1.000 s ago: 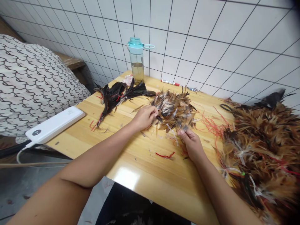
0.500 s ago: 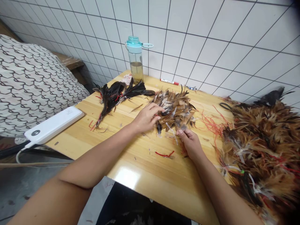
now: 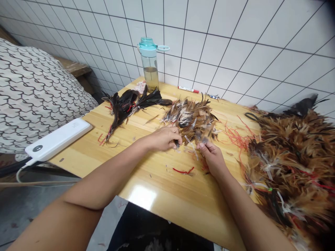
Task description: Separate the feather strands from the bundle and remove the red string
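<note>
A loose heap of brown feathers [image 3: 192, 116] lies in the middle of the wooden table [image 3: 162, 181]. My left hand [image 3: 163, 137] rests at the heap's near edge, fingers pinched on a small dark feather [image 3: 177, 143]. My right hand [image 3: 212, 157] sits just right of it at the heap's front, fingers curled and pinched round feathers and a pale strip [image 3: 192, 146]. A bundle of black feathers [image 3: 131, 103] lies to the far left of my hands. A short red string [image 3: 183, 171] lies on the table between my wrists.
A big mound of brown feathers [image 3: 290, 164] with red strings fills the table's right side. A teal-capped bottle [image 3: 150, 66] stands by the tiled wall, a red marker [image 3: 188, 90] beside it. A white power bank [image 3: 56, 139] lies at the left edge, next to a patterned cushion [image 3: 36, 97].
My left hand has drawn back from the top of the brown heap toward me, with a dark feather in its fingers. My right hand has stayed in place.
</note>
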Demonstrator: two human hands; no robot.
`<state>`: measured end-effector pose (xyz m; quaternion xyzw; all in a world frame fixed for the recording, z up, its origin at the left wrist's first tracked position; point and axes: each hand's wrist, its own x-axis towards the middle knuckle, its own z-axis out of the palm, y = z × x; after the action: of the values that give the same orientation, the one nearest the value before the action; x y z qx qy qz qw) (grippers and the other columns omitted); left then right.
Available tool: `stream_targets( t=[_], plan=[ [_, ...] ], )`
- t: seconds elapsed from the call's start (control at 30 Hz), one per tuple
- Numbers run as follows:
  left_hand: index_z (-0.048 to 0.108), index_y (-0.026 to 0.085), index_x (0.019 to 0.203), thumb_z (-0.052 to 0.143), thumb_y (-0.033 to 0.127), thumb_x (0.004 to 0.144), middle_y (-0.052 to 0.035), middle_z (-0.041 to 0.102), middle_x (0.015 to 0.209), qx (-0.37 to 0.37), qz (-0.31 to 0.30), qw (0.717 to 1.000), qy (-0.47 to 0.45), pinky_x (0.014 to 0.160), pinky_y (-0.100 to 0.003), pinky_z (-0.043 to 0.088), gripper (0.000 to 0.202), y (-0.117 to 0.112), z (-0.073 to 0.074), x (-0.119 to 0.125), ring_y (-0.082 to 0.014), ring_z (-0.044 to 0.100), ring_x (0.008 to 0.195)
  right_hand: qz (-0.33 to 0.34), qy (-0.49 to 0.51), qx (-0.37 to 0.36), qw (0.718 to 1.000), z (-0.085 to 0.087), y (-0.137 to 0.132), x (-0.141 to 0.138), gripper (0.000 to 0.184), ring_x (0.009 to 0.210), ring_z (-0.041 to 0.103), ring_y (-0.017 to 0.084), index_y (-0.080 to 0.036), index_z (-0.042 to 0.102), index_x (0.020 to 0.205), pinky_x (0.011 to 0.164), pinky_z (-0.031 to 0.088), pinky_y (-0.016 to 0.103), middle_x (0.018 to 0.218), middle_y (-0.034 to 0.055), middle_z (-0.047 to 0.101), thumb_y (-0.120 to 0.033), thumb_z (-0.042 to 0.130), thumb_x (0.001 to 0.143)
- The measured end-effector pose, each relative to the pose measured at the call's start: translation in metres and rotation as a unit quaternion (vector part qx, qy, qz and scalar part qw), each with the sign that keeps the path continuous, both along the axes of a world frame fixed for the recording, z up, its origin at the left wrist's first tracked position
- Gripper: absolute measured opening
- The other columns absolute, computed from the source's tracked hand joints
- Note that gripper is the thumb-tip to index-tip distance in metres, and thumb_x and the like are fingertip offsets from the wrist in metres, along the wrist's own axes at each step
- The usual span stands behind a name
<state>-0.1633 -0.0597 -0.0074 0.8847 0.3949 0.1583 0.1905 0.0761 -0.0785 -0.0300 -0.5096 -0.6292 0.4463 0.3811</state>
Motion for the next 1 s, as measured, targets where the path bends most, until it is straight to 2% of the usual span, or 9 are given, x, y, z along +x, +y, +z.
stream_targets(
  t=[0.17, 0.23, 0.33, 0.47, 0.67, 0.87, 1.0],
  plan=[
    [0.068, 0.019, 0.079, 0.058, 0.019, 0.083, -0.0049, 0.061, 0.090, 0.031, 0.003, 0.999, -0.030, 0.087, -0.029, 0.037, 0.010, 0.002, -0.003, 0.005, -0.0175, 0.052, 0.093, -0.001, -0.003, 0.016, 1.000, -0.004, 0.001, 0.000, 0.028, 0.063, 0.051, 0.015, -0.018, 0.063, 0.072, 0.060, 0.039, 0.026, 0.065, 0.0000, 0.058, -0.045, 0.055, 0.080],
    [0.065, 0.018, 0.081, 0.056, 0.020, 0.085, -0.0053, 0.062, 0.093, 0.043, 0.002, 0.997, -0.056, 0.088, -0.030, 0.037, 0.010, 0.002, 0.000, 0.006, -0.0176, 0.052, 0.094, 0.001, -0.010, 0.031, 0.999, -0.005, 0.002, -0.001, 0.027, 0.065, 0.052, 0.015, -0.018, 0.063, 0.071, 0.062, 0.040, 0.027, 0.068, 0.0006, 0.060, -0.043, 0.055, 0.080],
    [0.062, 0.016, 0.086, 0.051, 0.021, 0.090, -0.0045, 0.065, 0.088, 0.036, 0.003, 0.995, -0.088, 0.083, -0.028, 0.039, 0.013, -0.001, 0.005, 0.010, -0.0154, 0.055, 0.086, 0.007, -0.035, 0.060, 0.998, -0.005, 0.002, -0.001, 0.026, 0.066, 0.053, 0.015, -0.019, 0.063, 0.070, 0.063, 0.041, 0.027, 0.067, 0.0005, 0.060, -0.040, 0.054, 0.082],
    [0.062, 0.016, 0.087, 0.048, 0.024, 0.092, -0.0048, 0.066, 0.085, 0.062, -0.008, 0.993, -0.102, 0.078, -0.026, 0.041, 0.017, -0.008, 0.004, 0.021, -0.0144, 0.056, 0.081, 0.026, -0.072, 0.118, 0.990, -0.008, 0.003, -0.003, 0.025, 0.065, 0.053, 0.015, -0.019, 0.066, 0.068, 0.064, 0.042, 0.027, 0.064, 0.0005, 0.056, -0.035, 0.054, 0.083],
    [0.063, 0.015, 0.085, 0.047, 0.022, 0.091, -0.0054, 0.062, 0.082, 0.112, -0.007, 0.991, -0.071, 0.074, -0.025, 0.042, 0.019, -0.016, -0.001, 0.033, -0.0143, 0.056, 0.079, 0.045, -0.110, 0.175, 0.977, -0.015, 0.003, -0.006, 0.023, 0.062, 0.052, 0.015, -0.020, 0.064, 0.063, 0.060, 0.040, 0.026, 0.061, 0.0012, 0.053, -0.028, 0.056, 0.083],
    [0.063, 0.015, 0.085, 0.045, 0.022, 0.092, -0.0058, 0.062, 0.083, 0.115, -0.015, 0.991, -0.065, 0.075, -0.025, 0.042, 0.020, -0.016, 0.002, 0.032, -0.0142, 0.055, 0.080, 0.029, -0.137, 0.192, 0.971, -0.015, 0.002, -0.006, 0.026, 0.059, 0.050, 0.014, -0.020, 0.057, 0.057, 0.056, 0.038, 0.026, 0.059, 0.0000, 0.049, -0.024, 0.056, 0.083],
    [0.064, 0.015, 0.083, 0.046, 0.022, 0.092, -0.0060, 0.062, 0.083, 0.125, -0.012, 0.991, -0.054, 0.075, -0.026, 0.043, 0.021, -0.017, 0.001, 0.035, -0.0147, 0.056, 0.080, 0.051, -0.133, 0.195, 0.970, -0.015, 0.002, -0.007, 0.025, 0.061, 0.052, 0.015, -0.020, 0.061, 0.058, 0.058, 0.040, 0.027, 0.061, 0.0013, 0.053, -0.023, 0.057, 0.083]
  ],
)
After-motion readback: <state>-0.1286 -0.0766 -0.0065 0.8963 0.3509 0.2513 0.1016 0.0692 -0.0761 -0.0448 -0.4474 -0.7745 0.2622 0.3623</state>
